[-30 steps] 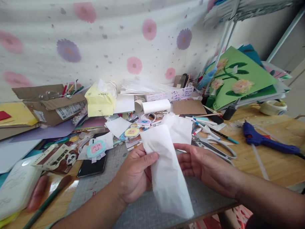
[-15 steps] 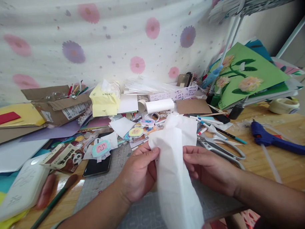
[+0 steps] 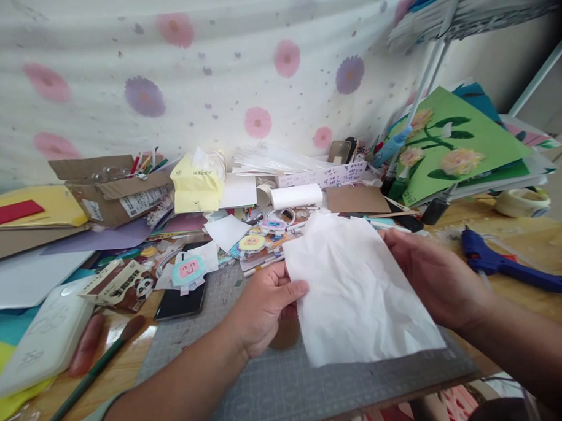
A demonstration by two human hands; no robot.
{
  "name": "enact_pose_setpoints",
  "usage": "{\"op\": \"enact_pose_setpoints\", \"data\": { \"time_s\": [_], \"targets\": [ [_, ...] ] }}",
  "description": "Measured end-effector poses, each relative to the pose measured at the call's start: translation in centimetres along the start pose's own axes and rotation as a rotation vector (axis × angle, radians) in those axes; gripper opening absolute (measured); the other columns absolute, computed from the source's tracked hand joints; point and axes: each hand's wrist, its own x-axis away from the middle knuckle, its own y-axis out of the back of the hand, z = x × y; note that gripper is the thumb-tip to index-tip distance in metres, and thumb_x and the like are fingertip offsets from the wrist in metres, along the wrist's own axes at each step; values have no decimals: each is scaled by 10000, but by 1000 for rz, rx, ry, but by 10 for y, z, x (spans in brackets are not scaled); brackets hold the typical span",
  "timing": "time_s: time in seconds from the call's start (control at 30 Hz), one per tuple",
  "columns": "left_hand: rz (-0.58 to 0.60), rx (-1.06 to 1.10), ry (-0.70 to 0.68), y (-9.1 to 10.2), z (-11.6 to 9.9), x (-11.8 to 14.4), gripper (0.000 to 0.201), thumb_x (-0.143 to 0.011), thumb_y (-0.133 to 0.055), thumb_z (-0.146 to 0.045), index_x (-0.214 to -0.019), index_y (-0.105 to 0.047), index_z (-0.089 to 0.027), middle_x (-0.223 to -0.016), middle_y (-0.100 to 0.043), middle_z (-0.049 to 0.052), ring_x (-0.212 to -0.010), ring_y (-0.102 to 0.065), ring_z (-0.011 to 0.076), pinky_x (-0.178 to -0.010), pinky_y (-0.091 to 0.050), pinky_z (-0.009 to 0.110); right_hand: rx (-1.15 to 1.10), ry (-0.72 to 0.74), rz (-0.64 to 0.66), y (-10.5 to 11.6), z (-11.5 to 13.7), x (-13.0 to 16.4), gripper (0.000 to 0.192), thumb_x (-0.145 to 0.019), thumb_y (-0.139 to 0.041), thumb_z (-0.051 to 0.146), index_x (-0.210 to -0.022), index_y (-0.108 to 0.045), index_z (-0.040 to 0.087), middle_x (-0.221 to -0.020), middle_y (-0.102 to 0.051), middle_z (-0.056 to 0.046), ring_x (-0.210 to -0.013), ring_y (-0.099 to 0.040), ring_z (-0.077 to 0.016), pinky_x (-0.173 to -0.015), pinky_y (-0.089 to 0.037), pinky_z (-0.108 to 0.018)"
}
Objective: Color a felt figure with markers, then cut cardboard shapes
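Note:
A white, lightly creased paper tissue [image 3: 362,293] is spread out flat-faced above the grey cutting mat [image 3: 250,383]. My left hand [image 3: 266,309] pinches its left edge, thumb on the front and the fingers behind. At the upper right edge, my right hand [image 3: 430,273] holds the sheet, its fingertips partly hidden by the paper. Just beyond the tissue lie small drawn paper cut-outs, among them a yellow one [image 3: 251,243]. A turquoise-and-pink cut-out [image 3: 188,270] rests on a black phone [image 3: 180,303].
To the right are a blue glue gun [image 3: 508,264] and a roll of tape [image 3: 523,199]. A green brush [image 3: 88,377], a white case [image 3: 43,341] and a panda box [image 3: 120,283] lie left. Behind stand an opened cardboard box [image 3: 119,191], a yellow tissue pack [image 3: 197,183] and a white roll [image 3: 296,196].
The tissue, folded narrow and hanging between my hands earlier, is now opened out wide. My right hand has moved right and up, covering the scissors. My left hand has shifted slightly right.

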Motion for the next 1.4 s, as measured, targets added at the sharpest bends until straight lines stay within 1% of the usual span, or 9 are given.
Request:
{"op": "enact_pose_setpoints", "data": {
  "time_s": [0.17, 0.4, 0.5, 0.6, 0.7, 0.87, 0.93, 1.1, 1.4],
  "targets": [
    [24, -101, -23, 2, -1, -3, 333, -669, -821, -260, -929, -657, -134, -759, -723, 41, -659, -657, 134, -620, -515, 217, -35, -290, 111, 7, -2, 2, 290, -627, -830, 220, -900, -734, 203, -783, -779, -52, -651, -731, -232, -614, -591, -326],
    [27, -232, 5, 0, -7, 4, 250, -740, -753, -335, -856, -599, -174, -796, -743, 54, -650, -692, 158, -520, -486, 206, 31, -166, -22, 33, 21, 5, 180, -667, -830, 211, -835, -765, 214, -732, -784, -37, -605, -731, -188, -554, -611, -254],
    [322, -443, 48, -7, 1, 20, 332, -762, -684, -509, -732, -563, -201, -647, -695, 44, -578, -657, 184, -505, -451, 253, -6, -158, 3, 37, 24, 8, 206, -656, -836, 202, -849, -767, 215, -728, -784, -38, -583, -729, -185, -542, -614, -257],
    [772, -784, -224, -16, 8, 33, 606, -829, -363, -733, -508, -385, -219, -500, -596, 67, -556, -598, 203, -581, -407, 332, -42, -168, 62, 34, 21, 10, 219, -669, -827, 201, -878, -768, 226, -761, -788, -37, -635, -740, -196, -600, -623, -273],
    [934, -899, -400, -18, 6, 32, 633, -898, -234, -678, -507, -400, -209, -645, -685, 108, -660, -615, 209, -757, -389, 372, -65, -171, 100, 28, 18, 11, 241, -681, -819, 196, -910, -767, 250, -788, -790, -28, -650, -741, -198, -628, -626, -286],
    [241, -730, -395, 1, -8, 11, 419, -800, -629, -549, -585, -619, -189, -642, -621, 41, -650, -531, 174, -668, -384, 301, -112, -167, 131, 19, 19, 12, 241, -697, -807, 179, -909, -771, 289, -803, -791, -18, -668, -737, -184, -638, -615, -261],
    [122, -557, -322, 6, -8, 7, 415, -796, -601, -599, -738, -662, -193, -785, -638, 43, -736, -544, 182, -691, -403, 291, -127, -175, 153, 14, 18, 13, 225, -695, -809, 189, -904, -773, 265, -791, -789, -30, -669, -735, -185, -637, -607, -261],
    [244, -51, -23, 1, 6, 4, 600, -685, -732, -588, -1098, -634, -164, -1087, -644, 108, -966, -596, 242, -873, -439, 354, -151, -206, 193, -3, 12, 13, 179, -686, -816, 192, -854, -756, 178, -762, -780, -49, -649, -725, -175, -624, -588, -263],
    [244, 106, 77, -8, 2, 7, 530, -664, -824, -308, -1132, -630, -153, -1045, -708, 116, -930, -667, 247, -852, -506, 357, -168, -210, 299, -12, 5, 6, 196, -722, -792, 216, -901, -739, 155, -771, -771, -61, -683, -717, -172, -664, -565, -278]
  ]
}}
